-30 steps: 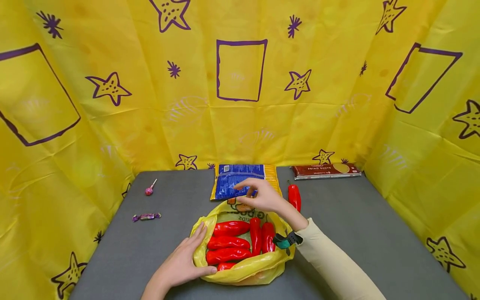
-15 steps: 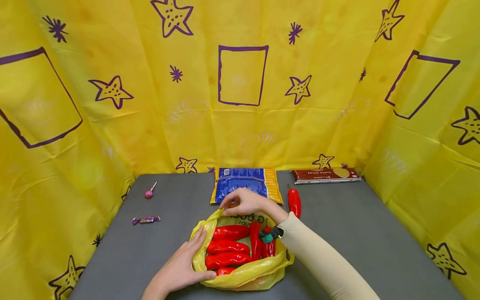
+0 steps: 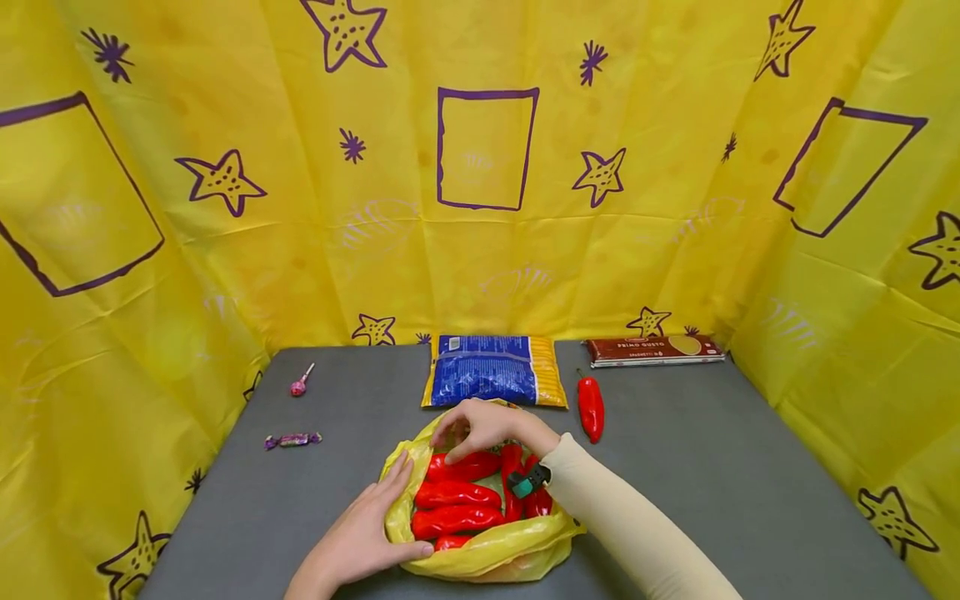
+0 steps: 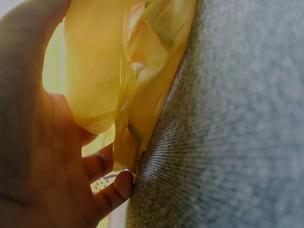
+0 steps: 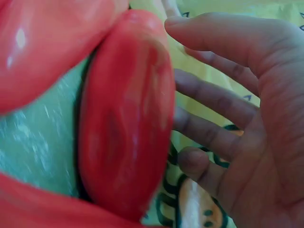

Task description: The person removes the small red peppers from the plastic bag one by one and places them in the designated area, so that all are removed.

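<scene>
A yellow plastic bag [image 3: 517, 552] stands with its mouth spread wide, several red peppers [image 3: 457, 493] lying inside. My left hand [image 3: 362, 521] rests along its left side, fingers fairly straight with tips at the rim and thumb over the front edge. In the left wrist view, a gap shows between palm and bag wall [image 4: 95, 61]. My right hand [image 3: 480, 423] reaches over the bag's back part, thumb apart from loosely bent fingers. In the right wrist view, those fingertips are right at the side of one red pepper [image 5: 128, 114], the thumb near its end.
A blue and yellow packet [image 3: 491, 371] lies just behind the bag. One red pepper [image 3: 591, 408] and a dark red spaghetti pack [image 3: 654, 351] are to the right. At left lie a lollipop [image 3: 298, 387] and a purple wrapped candy [image 3: 292, 440].
My right hand has moved from above the blue packet to the bag's back rim, then down and nearer to the rear pepper. The left hand has stayed at the bag's side.
</scene>
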`<move>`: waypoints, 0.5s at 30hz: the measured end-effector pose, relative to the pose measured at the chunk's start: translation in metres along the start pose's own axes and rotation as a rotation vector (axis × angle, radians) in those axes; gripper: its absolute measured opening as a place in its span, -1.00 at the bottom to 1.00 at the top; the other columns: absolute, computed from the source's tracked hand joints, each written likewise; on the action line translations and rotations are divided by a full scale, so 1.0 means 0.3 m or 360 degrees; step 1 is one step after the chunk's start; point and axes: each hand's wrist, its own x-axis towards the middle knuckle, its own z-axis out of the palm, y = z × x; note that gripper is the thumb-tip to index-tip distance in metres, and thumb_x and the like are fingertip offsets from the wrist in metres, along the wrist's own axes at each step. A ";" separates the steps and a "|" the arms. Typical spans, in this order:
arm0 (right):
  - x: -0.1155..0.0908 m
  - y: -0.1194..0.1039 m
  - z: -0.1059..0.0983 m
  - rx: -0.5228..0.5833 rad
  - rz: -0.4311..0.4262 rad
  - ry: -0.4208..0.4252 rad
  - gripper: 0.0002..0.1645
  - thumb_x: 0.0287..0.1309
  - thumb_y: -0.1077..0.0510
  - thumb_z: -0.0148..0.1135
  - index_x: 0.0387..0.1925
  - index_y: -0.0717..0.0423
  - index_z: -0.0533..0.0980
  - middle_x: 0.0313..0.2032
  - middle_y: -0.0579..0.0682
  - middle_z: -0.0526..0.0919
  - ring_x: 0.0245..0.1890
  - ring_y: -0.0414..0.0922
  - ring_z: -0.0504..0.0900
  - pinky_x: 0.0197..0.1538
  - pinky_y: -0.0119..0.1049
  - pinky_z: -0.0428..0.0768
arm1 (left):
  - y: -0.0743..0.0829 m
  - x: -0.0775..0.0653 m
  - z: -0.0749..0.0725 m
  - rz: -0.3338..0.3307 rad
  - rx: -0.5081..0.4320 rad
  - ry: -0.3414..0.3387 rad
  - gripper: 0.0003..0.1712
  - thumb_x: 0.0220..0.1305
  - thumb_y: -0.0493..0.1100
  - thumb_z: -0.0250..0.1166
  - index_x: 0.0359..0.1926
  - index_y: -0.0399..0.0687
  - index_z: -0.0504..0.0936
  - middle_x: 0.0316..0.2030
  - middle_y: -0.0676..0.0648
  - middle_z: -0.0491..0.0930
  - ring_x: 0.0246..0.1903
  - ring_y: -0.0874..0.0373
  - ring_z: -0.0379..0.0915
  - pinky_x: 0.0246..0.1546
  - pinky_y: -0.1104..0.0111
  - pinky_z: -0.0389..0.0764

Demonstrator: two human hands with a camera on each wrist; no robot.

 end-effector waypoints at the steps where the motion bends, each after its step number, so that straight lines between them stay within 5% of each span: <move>1: 0.007 0.002 0.008 0.0010 -0.0020 -0.0001 -0.65 0.18 0.11 0.57 0.01 0.03 0.74 -0.11 -0.12 0.81 -0.26 -0.37 0.65 -0.09 -0.48 0.64 | 0.000 -0.001 0.000 0.0007 0.0000 0.0007 0.40 -0.04 0.55 0.51 0.68 0.00 0.18 0.68 -0.06 0.08 0.38 -0.20 0.36 0.25 -0.26 0.53; 8: 0.036 0.011 0.050 0.0119 -0.0071 0.0001 -0.64 0.13 0.20 0.63 -0.12 0.16 0.60 -0.25 -0.09 0.71 -0.29 -0.36 0.65 -0.07 -0.45 0.67 | 0.009 -0.006 -0.002 -0.0007 -0.0001 -0.0013 0.41 -0.03 0.55 0.51 0.68 -0.01 0.16 0.67 -0.09 0.09 0.39 -0.22 0.34 0.25 -0.27 0.53; 15: 0.058 0.019 0.058 -0.0007 -0.0055 -0.0006 -0.70 0.13 0.11 0.64 -0.14 0.03 0.69 -0.27 -0.27 0.69 -0.31 -0.39 0.62 -0.10 -0.49 0.66 | 0.011 -0.002 -0.009 -0.0019 0.0006 -0.0009 0.40 -0.04 0.55 0.51 0.67 0.00 0.19 0.68 -0.06 0.07 0.40 -0.24 0.33 0.26 -0.28 0.52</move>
